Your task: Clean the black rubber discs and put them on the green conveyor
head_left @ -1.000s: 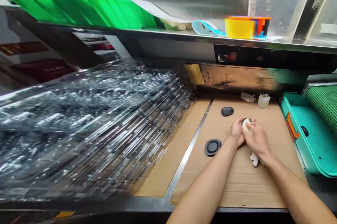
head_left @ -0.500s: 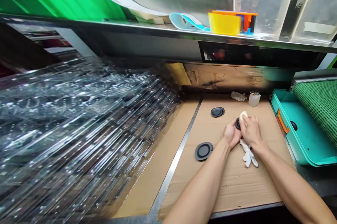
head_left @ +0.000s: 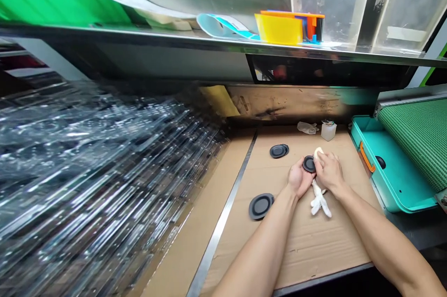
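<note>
My left hand (head_left: pixel 299 177) holds a round black rubber-rimmed disc (head_left: pixel 309 164) at its fingertips, palm turned up. My right hand (head_left: pixel 328 172) grips a white wad of cloth (head_left: pixel 318 152) and presses it against the disc's upper edge. Below my hands, a crumpled white cloth or glove (head_left: pixel 319 201) lies on the cardboard sheet (head_left: pixel 314 246). Two similar black discs rest there, one (head_left: pixel 278 151) further back and a larger-looking one (head_left: pixel 260 206) left of my left forearm.
A small bottle (head_left: pixel 328 130) and a plastic bag (head_left: pixel 307 127) stand at the back of the cardboard. To the right is a teal tray (head_left: pixel 384 162) beside a green ribbed mat (head_left: pixel 415 138). A tall stack of transparent plastic sheets (head_left: pixel 87 185) fills the left, past a metal strip (head_left: pixel 223 213).
The black disc has turned to show its face in my left hand, and the white wad now sits at its upper edge. The whole view has shifted left as my head turned right.
</note>
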Demonstrator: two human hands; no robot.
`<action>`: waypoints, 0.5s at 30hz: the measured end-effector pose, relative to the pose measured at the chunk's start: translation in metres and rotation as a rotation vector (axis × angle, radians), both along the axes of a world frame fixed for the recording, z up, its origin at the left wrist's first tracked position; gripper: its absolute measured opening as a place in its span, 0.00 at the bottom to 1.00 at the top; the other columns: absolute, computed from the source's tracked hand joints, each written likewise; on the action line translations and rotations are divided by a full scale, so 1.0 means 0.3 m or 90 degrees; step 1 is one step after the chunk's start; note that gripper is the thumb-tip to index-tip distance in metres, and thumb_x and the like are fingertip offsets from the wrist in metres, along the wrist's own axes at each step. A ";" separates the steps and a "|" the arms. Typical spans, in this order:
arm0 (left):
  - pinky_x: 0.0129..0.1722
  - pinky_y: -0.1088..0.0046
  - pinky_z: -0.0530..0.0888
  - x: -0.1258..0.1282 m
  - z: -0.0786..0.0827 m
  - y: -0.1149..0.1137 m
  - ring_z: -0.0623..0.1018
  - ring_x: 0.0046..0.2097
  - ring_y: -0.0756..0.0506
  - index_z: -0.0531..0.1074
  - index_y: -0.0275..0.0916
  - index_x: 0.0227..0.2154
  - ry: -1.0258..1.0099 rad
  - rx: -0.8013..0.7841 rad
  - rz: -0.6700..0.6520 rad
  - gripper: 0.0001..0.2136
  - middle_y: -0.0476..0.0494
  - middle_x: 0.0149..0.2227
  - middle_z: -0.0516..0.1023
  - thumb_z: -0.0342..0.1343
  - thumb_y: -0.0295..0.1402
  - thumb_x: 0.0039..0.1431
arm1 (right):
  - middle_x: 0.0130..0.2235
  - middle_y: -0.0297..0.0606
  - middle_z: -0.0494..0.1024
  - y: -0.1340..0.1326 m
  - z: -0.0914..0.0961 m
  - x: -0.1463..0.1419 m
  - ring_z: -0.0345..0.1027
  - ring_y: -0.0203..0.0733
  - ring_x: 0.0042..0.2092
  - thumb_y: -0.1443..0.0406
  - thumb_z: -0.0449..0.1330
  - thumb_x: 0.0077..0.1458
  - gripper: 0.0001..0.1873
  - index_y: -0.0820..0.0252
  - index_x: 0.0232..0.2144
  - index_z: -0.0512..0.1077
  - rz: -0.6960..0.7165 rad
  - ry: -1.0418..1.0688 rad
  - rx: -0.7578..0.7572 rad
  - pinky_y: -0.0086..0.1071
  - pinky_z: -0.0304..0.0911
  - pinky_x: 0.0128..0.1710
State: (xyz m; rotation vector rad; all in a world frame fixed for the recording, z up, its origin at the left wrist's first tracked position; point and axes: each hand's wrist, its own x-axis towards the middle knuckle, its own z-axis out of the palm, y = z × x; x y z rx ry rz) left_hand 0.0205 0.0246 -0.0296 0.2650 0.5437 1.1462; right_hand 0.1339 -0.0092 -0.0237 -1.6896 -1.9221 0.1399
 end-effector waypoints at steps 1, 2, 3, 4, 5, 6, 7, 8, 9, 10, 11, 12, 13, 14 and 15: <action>0.56 0.59 0.76 -0.001 0.001 0.000 0.80 0.52 0.41 0.76 0.34 0.41 0.005 0.000 -0.003 0.17 0.34 0.47 0.81 0.43 0.35 0.70 | 0.53 0.46 0.73 -0.003 0.000 0.000 0.62 0.49 0.53 0.59 0.52 0.67 0.20 0.56 0.56 0.74 0.022 -0.002 0.002 0.38 0.60 0.55; 0.56 0.58 0.76 -0.002 0.002 0.001 0.80 0.52 0.40 0.76 0.34 0.42 0.012 0.002 -0.007 0.17 0.33 0.48 0.81 0.43 0.36 0.70 | 0.55 0.44 0.72 -0.006 0.000 -0.001 0.62 0.48 0.53 0.59 0.53 0.66 0.20 0.54 0.56 0.74 0.063 -0.004 0.009 0.38 0.60 0.55; 0.56 0.57 0.76 -0.003 0.003 0.001 0.80 0.52 0.40 0.76 0.34 0.42 0.022 0.005 -0.011 0.17 0.33 0.48 0.81 0.43 0.37 0.70 | 0.57 0.43 0.71 -0.007 0.000 -0.002 0.62 0.47 0.53 0.59 0.54 0.66 0.20 0.53 0.56 0.74 0.098 -0.004 0.019 0.37 0.60 0.56; 0.56 0.57 0.76 -0.004 0.004 0.001 0.80 0.52 0.40 0.76 0.34 0.42 0.035 0.011 -0.016 0.18 0.33 0.48 0.81 0.42 0.37 0.70 | 0.58 0.42 0.71 -0.004 -0.001 -0.001 0.62 0.47 0.54 0.59 0.54 0.66 0.19 0.52 0.56 0.74 0.110 0.000 0.026 0.37 0.60 0.56; 0.56 0.57 0.76 -0.006 0.006 0.001 0.80 0.52 0.40 0.76 0.34 0.42 0.052 0.019 -0.020 0.18 0.33 0.48 0.81 0.42 0.37 0.70 | 0.58 0.41 0.70 0.002 -0.003 0.002 0.61 0.47 0.55 0.60 0.55 0.65 0.19 0.52 0.56 0.74 0.098 0.009 0.027 0.37 0.59 0.58; 0.57 0.58 0.76 -0.007 0.007 0.000 0.80 0.53 0.40 0.76 0.34 0.42 0.071 0.029 -0.021 0.18 0.33 0.48 0.81 0.41 0.37 0.70 | 0.58 0.42 0.71 0.012 -0.004 0.008 0.61 0.47 0.56 0.60 0.55 0.65 0.20 0.54 0.56 0.74 0.071 0.022 0.023 0.38 0.59 0.59; 0.57 0.58 0.76 -0.007 0.007 -0.001 0.80 0.53 0.41 0.76 0.35 0.43 0.097 0.040 -0.022 0.18 0.34 0.48 0.81 0.40 0.36 0.70 | 0.57 0.43 0.71 0.022 -0.005 0.017 0.61 0.47 0.57 0.61 0.56 0.64 0.20 0.55 0.56 0.73 0.044 0.035 0.017 0.39 0.58 0.60; 0.57 0.59 0.76 -0.008 0.006 -0.002 0.79 0.53 0.41 0.75 0.35 0.43 0.129 0.051 -0.022 0.19 0.36 0.48 0.81 0.40 0.36 0.70 | 0.57 0.43 0.71 0.032 -0.006 0.028 0.61 0.47 0.58 0.61 0.57 0.63 0.21 0.57 0.57 0.72 0.031 0.051 0.010 0.39 0.58 0.61; 0.56 0.58 0.76 -0.010 0.005 -0.003 0.79 0.53 0.41 0.75 0.36 0.44 0.165 0.064 -0.021 0.19 0.37 0.48 0.81 0.39 0.37 0.70 | 0.57 0.44 0.71 0.039 -0.007 0.039 0.62 0.47 0.58 0.61 0.59 0.61 0.23 0.58 0.58 0.71 0.034 0.069 0.002 0.39 0.58 0.62; 0.56 0.58 0.76 -0.011 0.003 -0.003 0.79 0.53 0.41 0.75 0.37 0.44 0.200 0.079 -0.020 0.19 0.37 0.49 0.81 0.39 0.37 0.70 | 0.57 0.43 0.70 0.043 -0.007 0.048 0.62 0.46 0.58 0.61 0.61 0.59 0.27 0.58 0.60 0.68 0.050 0.086 -0.008 0.38 0.59 0.61; 0.56 0.57 0.76 -0.013 -0.001 -0.003 0.79 0.53 0.40 0.75 0.37 0.45 0.230 0.094 -0.018 0.19 0.38 0.49 0.81 0.39 0.38 0.70 | 0.58 0.43 0.69 0.043 -0.007 0.055 0.63 0.45 0.57 0.61 0.62 0.57 0.31 0.58 0.62 0.66 0.070 0.104 -0.017 0.37 0.61 0.60; 0.56 0.57 0.76 -0.016 -0.005 -0.002 0.79 0.53 0.40 0.75 0.38 0.45 0.243 0.103 -0.018 0.19 0.39 0.49 0.81 0.39 0.38 0.70 | 0.58 0.43 0.69 0.039 -0.005 0.059 0.64 0.45 0.57 0.61 0.64 0.55 0.34 0.58 0.63 0.64 0.079 0.115 -0.026 0.36 0.62 0.60; 0.56 0.57 0.76 -0.019 -0.010 -0.001 0.79 0.53 0.40 0.74 0.38 0.46 0.247 0.108 -0.018 0.19 0.39 0.49 0.81 0.39 0.39 0.70 | 0.57 0.43 0.69 0.034 -0.002 0.059 0.65 0.44 0.57 0.60 0.65 0.53 0.36 0.59 0.63 0.63 0.086 0.124 -0.036 0.36 0.63 0.60; 0.56 0.57 0.76 -0.023 -0.015 0.002 0.79 0.53 0.40 0.74 0.38 0.46 0.244 0.110 -0.018 0.19 0.39 0.49 0.81 0.39 0.40 0.71 | 0.56 0.43 0.69 0.027 0.002 0.057 0.65 0.44 0.57 0.60 0.67 0.51 0.38 0.59 0.63 0.63 0.093 0.131 -0.047 0.34 0.63 0.59; 0.57 0.57 0.76 -0.026 -0.021 0.006 0.79 0.54 0.40 0.74 0.38 0.46 0.232 0.107 -0.019 0.19 0.40 0.50 0.81 0.39 0.41 0.71 | 0.56 0.42 0.69 0.021 0.005 0.055 0.66 0.44 0.56 0.60 0.68 0.48 0.40 0.59 0.63 0.63 0.098 0.135 -0.059 0.33 0.64 0.58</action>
